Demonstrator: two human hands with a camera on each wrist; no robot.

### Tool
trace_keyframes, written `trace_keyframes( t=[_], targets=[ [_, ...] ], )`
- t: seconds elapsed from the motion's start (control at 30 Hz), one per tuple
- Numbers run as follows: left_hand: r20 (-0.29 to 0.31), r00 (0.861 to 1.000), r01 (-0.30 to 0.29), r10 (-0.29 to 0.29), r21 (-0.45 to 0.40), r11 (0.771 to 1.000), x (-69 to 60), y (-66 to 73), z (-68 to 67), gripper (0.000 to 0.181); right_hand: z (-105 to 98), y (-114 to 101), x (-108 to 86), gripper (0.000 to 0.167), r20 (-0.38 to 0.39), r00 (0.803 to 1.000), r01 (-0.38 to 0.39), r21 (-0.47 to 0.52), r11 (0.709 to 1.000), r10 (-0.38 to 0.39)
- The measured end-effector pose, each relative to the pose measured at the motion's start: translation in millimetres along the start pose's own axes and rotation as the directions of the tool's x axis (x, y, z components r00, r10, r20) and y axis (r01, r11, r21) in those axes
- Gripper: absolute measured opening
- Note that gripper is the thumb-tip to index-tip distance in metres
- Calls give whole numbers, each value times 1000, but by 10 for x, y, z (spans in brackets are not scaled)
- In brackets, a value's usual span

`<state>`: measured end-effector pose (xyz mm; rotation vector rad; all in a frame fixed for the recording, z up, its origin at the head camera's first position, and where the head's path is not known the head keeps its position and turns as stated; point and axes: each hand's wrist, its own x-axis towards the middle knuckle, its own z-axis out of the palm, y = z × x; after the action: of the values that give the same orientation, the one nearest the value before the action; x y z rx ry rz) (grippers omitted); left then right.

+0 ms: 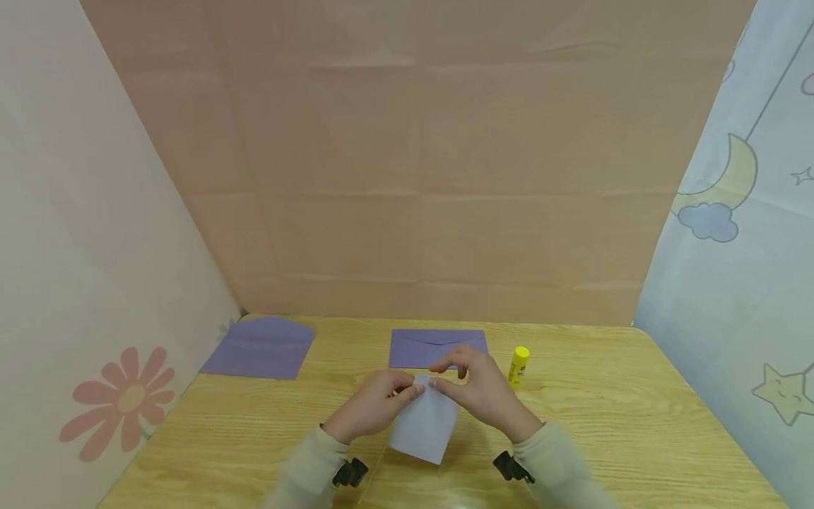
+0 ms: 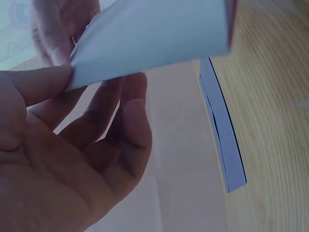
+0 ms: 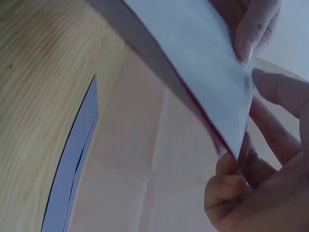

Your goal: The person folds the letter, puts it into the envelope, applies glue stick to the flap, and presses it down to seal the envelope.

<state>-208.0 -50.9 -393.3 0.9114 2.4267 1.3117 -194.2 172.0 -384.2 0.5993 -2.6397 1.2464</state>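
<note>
The left hand (image 1: 374, 406) and right hand (image 1: 481, 390) pinch the paper (image 1: 425, 428). Its fold looks unfinished, layers gaping; the open envelope (image 1: 263, 356), closed envelope (image 1: 416, 353) and glue (image 1: 519, 365) sit untouched.

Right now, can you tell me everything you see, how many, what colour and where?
Table: 1, light wood, below
Paper: 1, white with red edge, held up near the middle
Open envelope: 1, purple, far left
Closed envelope: 1, purple, far middle
Glue stick: 1, yellow, right of closed envelope
Back wall: 1, brown, behind
Flower picture: 1, red, left side
Moon picture: 1, yellow, right side
Cloud picture: 1, blue, below moon
Wrist devices: 2, black, one per wrist
Sleeves: 2, cream, forearms
Hands: 2, bare, at the paper
</note>
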Motion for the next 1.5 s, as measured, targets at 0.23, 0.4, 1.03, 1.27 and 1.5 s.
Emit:
trace_keyframes(
  t=[0.23, 0.4, 1.03, 1.27, 1.5],
  targets=[
    [46, 999, 7, -8, 6, 1000, 13, 60, 67, 32, 56, -15, -5, 11, 89, 990, 101, 91, 991, -110],
    [52, 999, 21, -18, -61, 998, 5, 81, 87, 37, 55, 0, -10, 10, 47, 996, 65, 124, 990, -71],
    [72, 997, 24, -20, -57, 998, -19, 7, 85, 29, -62, 77, 8, 9, -26, 999, -15, 182, 983, 20],
    [65, 997, 37, -32, -63, 997, -62, -91, 54, 30, -130, 138, 40, 11, -42, 996, -61, 230, 971, 72],
    [-2, 999, 41, -41, 3, 999, -107, -161, -6, 30, -180, 226, 42, 15, -13, 993, -113, 267, 957, 120]
  ],
)
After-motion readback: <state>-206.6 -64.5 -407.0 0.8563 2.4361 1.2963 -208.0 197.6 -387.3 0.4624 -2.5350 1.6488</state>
